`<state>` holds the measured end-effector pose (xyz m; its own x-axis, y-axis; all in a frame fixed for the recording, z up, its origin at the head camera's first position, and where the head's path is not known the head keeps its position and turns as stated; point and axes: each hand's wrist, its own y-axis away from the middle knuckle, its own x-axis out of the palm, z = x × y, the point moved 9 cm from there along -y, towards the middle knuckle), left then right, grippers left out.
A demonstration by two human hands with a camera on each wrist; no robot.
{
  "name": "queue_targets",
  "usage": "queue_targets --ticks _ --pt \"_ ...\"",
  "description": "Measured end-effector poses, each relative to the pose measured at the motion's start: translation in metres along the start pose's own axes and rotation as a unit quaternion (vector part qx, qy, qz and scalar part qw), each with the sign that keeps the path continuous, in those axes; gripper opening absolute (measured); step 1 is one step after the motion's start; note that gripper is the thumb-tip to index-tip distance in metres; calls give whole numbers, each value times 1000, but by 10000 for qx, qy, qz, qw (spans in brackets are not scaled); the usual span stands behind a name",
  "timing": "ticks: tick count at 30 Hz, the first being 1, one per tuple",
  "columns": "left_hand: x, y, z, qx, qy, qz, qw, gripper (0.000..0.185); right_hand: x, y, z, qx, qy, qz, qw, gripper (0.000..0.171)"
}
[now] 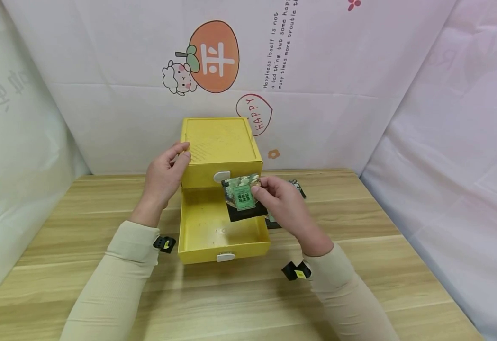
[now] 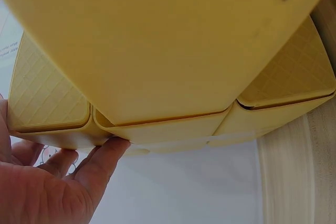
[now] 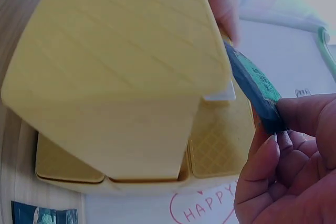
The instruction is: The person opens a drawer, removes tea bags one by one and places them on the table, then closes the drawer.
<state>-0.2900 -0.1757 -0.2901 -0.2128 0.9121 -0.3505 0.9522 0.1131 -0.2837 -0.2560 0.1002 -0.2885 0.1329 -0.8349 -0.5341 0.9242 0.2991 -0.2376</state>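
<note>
A yellow drawer box (image 1: pixel 222 139) stands on the table with its lower drawer (image 1: pixel 201 222) pulled out and its upper one closed. My left hand (image 1: pixel 166 176) rests on the box's upper left edge; in the left wrist view its fingers (image 2: pixel 107 161) touch the edge of the casing. Between thumb and fingers, my right hand (image 1: pixel 286 206) pinches a green and black tea sachet (image 1: pixel 244 199) above the right part of the open drawer. The right wrist view shows the sachet (image 3: pixel 257 85) nearly edge-on. No contents show in the visible part of the drawer.
More dark sachets lie on the table right of the box: one sachet (image 1: pixel 298 188) farther back, another sachet (image 1: pixel 272 222) partly behind my right hand. A printed white cloth (image 1: pixel 316 128) hangs behind the box. The wooden table (image 1: pixel 231 303) extends in front.
</note>
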Motion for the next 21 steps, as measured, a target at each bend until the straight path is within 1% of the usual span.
queue_targets --ticks 6,11,21 --pt "0 0 0 -19 -11 0 10000 55 -13 0 -8 197 -284 -77 9994 26" --pt "1 1 0 17 -16 9 10000 55 -26 -1 -17 292 -349 -302 9985 31" --pt "0 1 -1 1 -20 17 10000 55 -60 -8 -42 536 -554 -710 9945 41"
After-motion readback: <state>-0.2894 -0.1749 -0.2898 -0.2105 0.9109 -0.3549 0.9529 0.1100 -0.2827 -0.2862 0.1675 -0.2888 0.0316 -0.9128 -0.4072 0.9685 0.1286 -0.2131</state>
